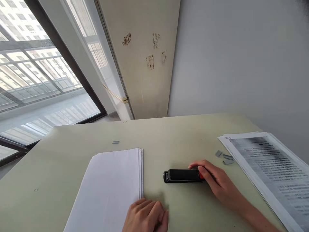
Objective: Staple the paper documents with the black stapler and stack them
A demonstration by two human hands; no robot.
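A black stapler (pixel 184 175) with a red part at its right end lies on the table. Around that red end, my right hand (pixel 213 178) has its thumb and fingers closed. To the left is a stack of white paper (pixel 111 183), its right edges slightly uneven. My left hand (pixel 146 216) rests by the stack's lower right corner, fingers curled into a loose fist with nothing seen in it. Several grey staple strips (pixel 227 157) lie beyond my right hand.
Printed sheets (pixel 272 167) are piled along the table's right side. Another staple strip (pixel 116 142) lies beyond the white stack, and a single loose staple (pixel 36 189) is at the left. A grey wall (pixel 236 64) and a glass window (pixel 43 74) border the pale table (pixel 183 138).
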